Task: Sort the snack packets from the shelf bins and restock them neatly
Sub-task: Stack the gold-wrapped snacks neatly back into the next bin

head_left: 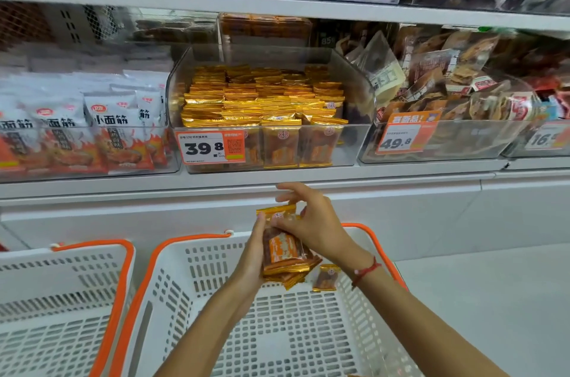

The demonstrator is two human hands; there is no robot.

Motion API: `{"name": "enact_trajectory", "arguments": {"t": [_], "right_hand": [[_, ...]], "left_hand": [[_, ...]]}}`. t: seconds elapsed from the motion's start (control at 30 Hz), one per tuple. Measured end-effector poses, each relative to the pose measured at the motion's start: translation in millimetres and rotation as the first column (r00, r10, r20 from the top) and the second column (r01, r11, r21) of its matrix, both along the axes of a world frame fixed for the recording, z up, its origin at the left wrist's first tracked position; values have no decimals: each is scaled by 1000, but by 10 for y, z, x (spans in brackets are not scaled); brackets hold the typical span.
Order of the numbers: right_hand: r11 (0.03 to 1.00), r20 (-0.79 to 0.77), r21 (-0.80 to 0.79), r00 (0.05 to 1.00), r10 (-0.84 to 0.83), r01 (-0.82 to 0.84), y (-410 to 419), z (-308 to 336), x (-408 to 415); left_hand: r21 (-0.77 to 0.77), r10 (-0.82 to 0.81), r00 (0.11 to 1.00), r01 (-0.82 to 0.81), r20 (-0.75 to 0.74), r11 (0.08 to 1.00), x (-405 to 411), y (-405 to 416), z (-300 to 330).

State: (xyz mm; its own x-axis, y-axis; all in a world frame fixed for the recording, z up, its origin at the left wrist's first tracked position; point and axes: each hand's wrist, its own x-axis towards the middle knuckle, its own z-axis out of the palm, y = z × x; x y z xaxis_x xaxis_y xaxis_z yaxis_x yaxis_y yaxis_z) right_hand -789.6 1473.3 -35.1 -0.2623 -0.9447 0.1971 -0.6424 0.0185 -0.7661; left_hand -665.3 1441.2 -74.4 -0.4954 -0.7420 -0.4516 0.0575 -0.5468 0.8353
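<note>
At lower centre, a stack of gold packets (285, 250) is being squared: the left hand (254, 248) is cradling it, the right hand (311, 222) is pinching its top edge, above the white basket (191, 299), below the clear bin (271, 111), likely for neat restocking.

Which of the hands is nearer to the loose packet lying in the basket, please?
The right. The right hand is just above the loose packet, its wrist beside it. The left hand is across the held stack of packets, farther away.
</note>
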Motion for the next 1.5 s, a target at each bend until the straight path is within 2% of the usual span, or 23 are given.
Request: {"name": "enact_trajectory", "arguments": {"t": [0.1, 0.17, 0.23, 0.3, 0.33, 0.43, 0.5, 0.57, 0.63, 0.77, 0.87, 0.93, 1.0, 1.07, 1.13, 1.17, 1.23, 1.27, 1.3, 1.37, 1.4, 1.5], "right_hand": [[996, -20, -24, 996, -87, 87, 36, -10, 56], [993, 42, -4, 992, -117, 118, 112, 5, 69], [995, 192, 52, 976, -99, 90, 170, 59, 102], [997, 400, 74, 916, -19, -12, 164, 124, 158], [997, 444, 61, 896, 16, -48, 154, 157, 177], [989, 410, -17, 901, 141, -146, 174, 254, 164], [979, 301, -44, 932, 203, -199, 196, 317, 103], [977, 263, -92, 941, 212, -194, 204, 384, 1], [975, 335, -140, 918, 212, -174, 205, 521, -140], [967, 293, -188, 930, 223, -172, 229, 830, -538], [968, 181, -153, 957, 227, -200, 158, 1056, -807], [966, 144, -158, 963, 230, -207, 48, 1188, -931], [956, 123, -202, 963, 238, -211, -102, 1298, -1030], [944, 143, -276, 963, 228, -182, -245, 1334, -1118], [912, 197, -408, 972, 128, -38, -326, 1278, -1182], [875, 218, -476, 976, 18, 91, -332, 1220, -1198], [725, 250, -591, 935, -253, 354, -306, 1057, -1225], [651, 275, -620, 898, -343, 438, -298, 960, -1244], [609, 291, -630, 874, -389, 481, -299, 868, -1266], [599, 228, -639, 863, -452, 482, -338, 717, -1304], [615, 161, -641, 864, -478, 459, -360, 668, -1314], [649, 29, -641, 858, -513, 410, -403, 628, -1305]], "left_hand": [[-88, 36, 999, -33, 26, 996, -59, 44, 24], [-157, 84, 996, -83, 2, 984, -50, 18, 63], [-176, 154, 987, -160, -48, 971, -82, -5, 166], [-144, 211, 967, -231, -141, 962, -131, 10, 343], [-117, 231, 955, -255, -184, 960, -155, 6, 401], [-119, 245, 945, -275, -215, 954, -191, 10, 532], [-161, 211, 961, -241, -181, 957, -217, -5, 575], [-219, 122, 972, -166, -199, 961, -269, -21, 641], [-326, -20, 984, -40, -180, 945, -320, -72, 761], [-549, -140, 985, 172, 99, 818, -282, -397, 1156], [-578, -270, 948, 318, 170, 751, -302, -697, 1502], [-636, -300, 918, 397, 261, 662, -446, -811, 1680], [-694, -271, 924, 382, 271, 610, -610, -895, 1774], [-745, -226, 956, 289, 188, 601, -725, -965, 1812], [-760, -131, 990, 120, 46, 638, -811, -1091, 1808], [-742, -62, 998, 21, -27, 670, -843, -1170, 1802], [-704, 74, 990, -140, -123, 696, -927, -1337, 1755], [-710, 121, 985, -172, -122, 683, -991, -1403, 1719], [-735, 151, 984, -169, -91, 657, -1071, -1447, 1688], [-788, 167, 986, -96, 9, 608, -1276, -1499, 1634], [-791, 154, 986, -47, 60, 610, -1376, -1531, 1603], [-723, 79, 987, 44, 136, 690, -1557, -1652, 1521]]}}
